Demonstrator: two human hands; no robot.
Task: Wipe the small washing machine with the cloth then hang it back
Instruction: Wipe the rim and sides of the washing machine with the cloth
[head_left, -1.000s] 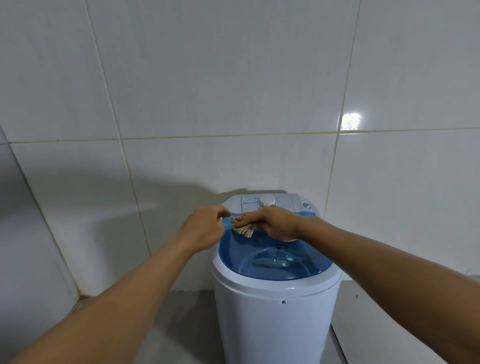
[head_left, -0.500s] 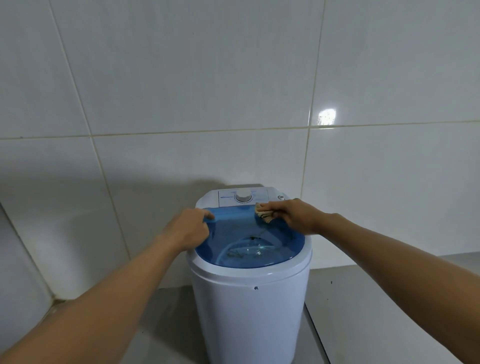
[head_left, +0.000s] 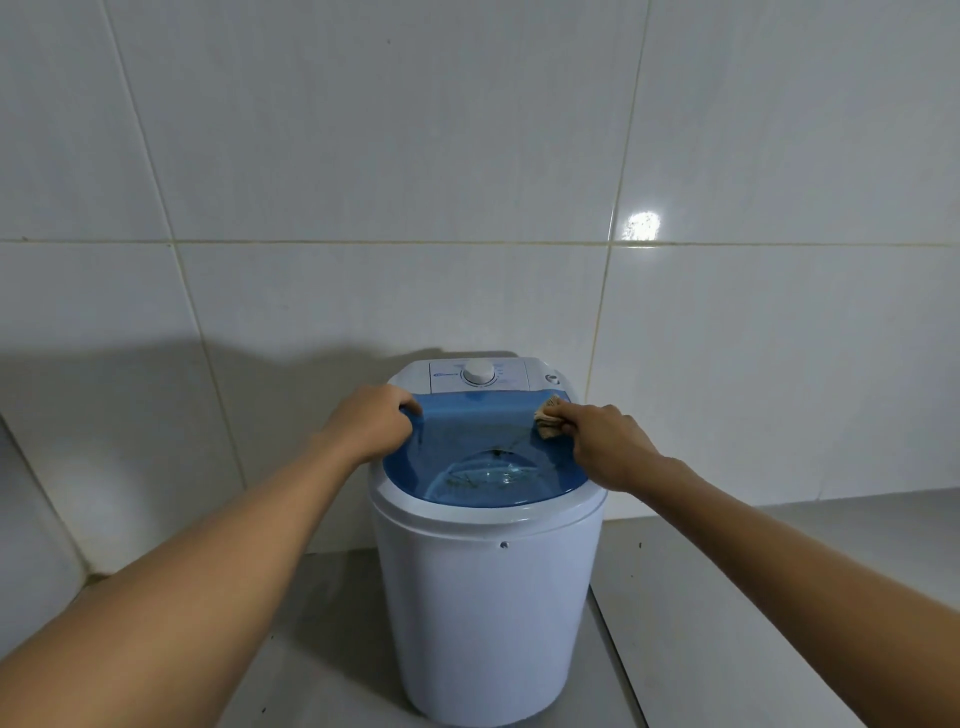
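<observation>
The small washing machine (head_left: 488, 597) is a white drum with a translucent blue lid (head_left: 483, 447) and a white dial (head_left: 479, 372) on its rear panel. My left hand (head_left: 371, 423) grips the lid's back left corner, fingers curled over its edge. My right hand (head_left: 605, 447) presses a bunched beige cloth (head_left: 548, 418) against the lid's back right corner. Only a small part of the cloth shows past my fingers.
The machine stands on a grey floor (head_left: 727, 597) against a white tiled wall (head_left: 467, 182). A second tiled wall (head_left: 26, 519) closes the corner at the left. A seam in the floor runs along the machine's right side.
My right hand has slid the cloth from the lid's back left, along its rear edge, to the back right corner. My left hand has kept its hold on the left corner.
</observation>
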